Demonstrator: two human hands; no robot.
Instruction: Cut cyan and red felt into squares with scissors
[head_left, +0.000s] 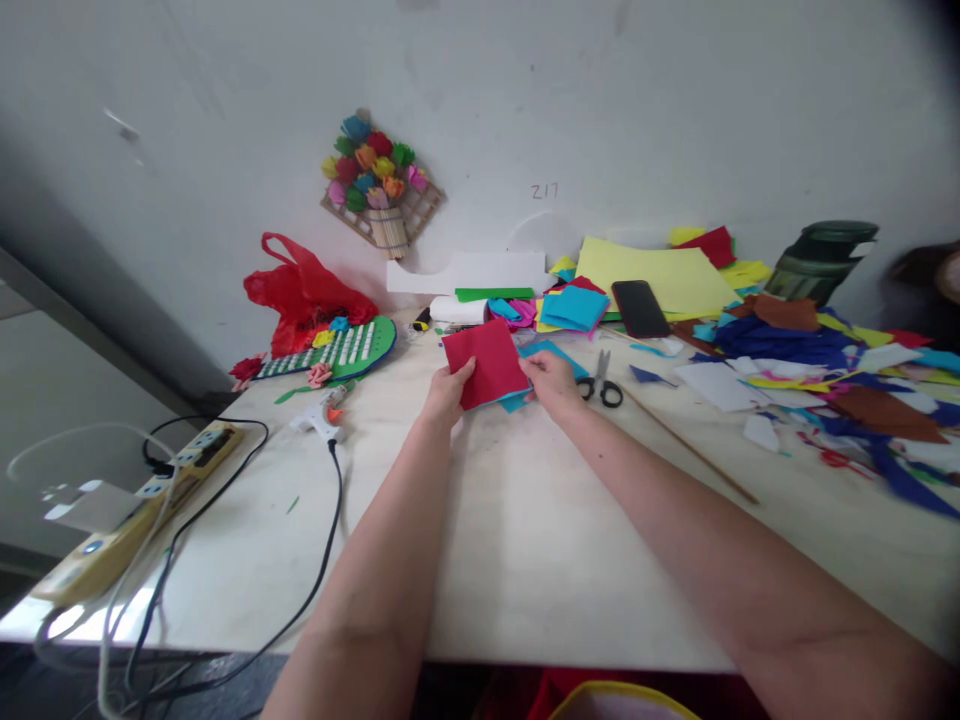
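Note:
A square sheet of red paper (487, 364) is held up over the table between both hands. My left hand (450, 392) grips its left lower edge, thumb on the front face. At the right edge, my right hand (553, 383) pinches the paper's side. Blue paper (559, 356) shows behind the red sheet and below its lower edge; whether the hands hold some of it too, I cannot tell. Scissors (601, 382) with black handles lie just right of my right hand. A thin wooden stick (690, 445) extends from near them toward the front right.
A glue gun (319, 420) with its cord and a power strip (142, 515) lie at left. Behind are a red plastic bag (289, 300) and a phone (640, 308). Paper scraps (795, 345) and a green bottle (821, 262) are at right. A paper-flower bouquet (379, 180) hangs on the wall.

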